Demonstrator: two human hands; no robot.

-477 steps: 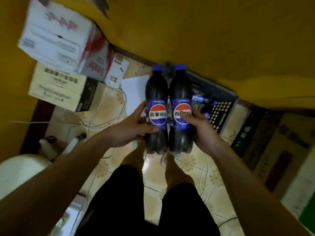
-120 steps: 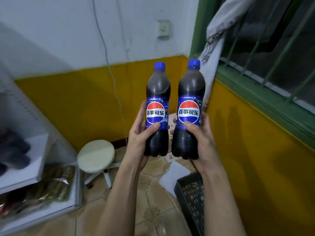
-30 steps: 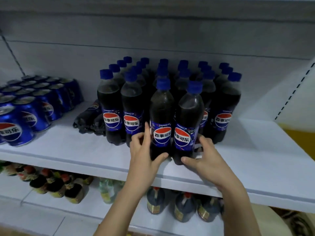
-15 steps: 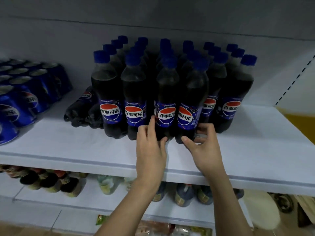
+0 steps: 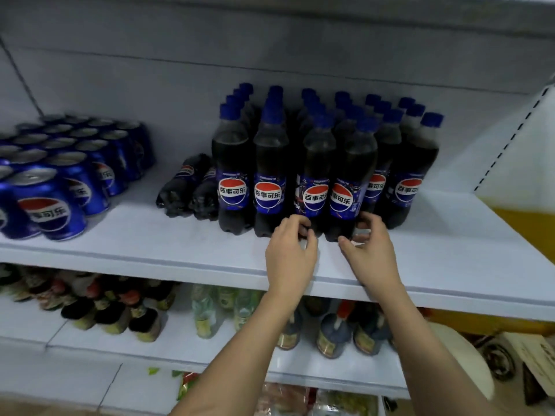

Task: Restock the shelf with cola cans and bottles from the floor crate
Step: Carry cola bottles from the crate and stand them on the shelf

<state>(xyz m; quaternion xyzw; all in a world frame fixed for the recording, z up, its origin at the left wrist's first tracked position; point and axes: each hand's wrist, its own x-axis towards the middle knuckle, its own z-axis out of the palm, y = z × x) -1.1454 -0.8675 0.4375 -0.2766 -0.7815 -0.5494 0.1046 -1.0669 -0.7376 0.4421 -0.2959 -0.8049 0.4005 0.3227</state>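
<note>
Two cola bottles [image 5: 333,187] stand at the front of the pack on the white shelf [image 5: 180,250]. The left hand [image 5: 289,250] and right hand [image 5: 371,250] sit at their bases, fingers loosely curled, and I cannot tell whether they grip. A careless nudge could topple the tight rows behind.

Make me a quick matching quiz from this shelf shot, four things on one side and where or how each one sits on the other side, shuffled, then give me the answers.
Things:
1. cola cans
2. lying bottles
3. standing bottles
4. small jars

Places or states:
A. on their sides, just left of the upright block
B. on the lower shelf, below the cola
C. upright in rows, right of centre on the top shelf
D. grouped at the left end of the top shelf

Pairs: 1-D, 2-A, 3-C, 4-B
</note>
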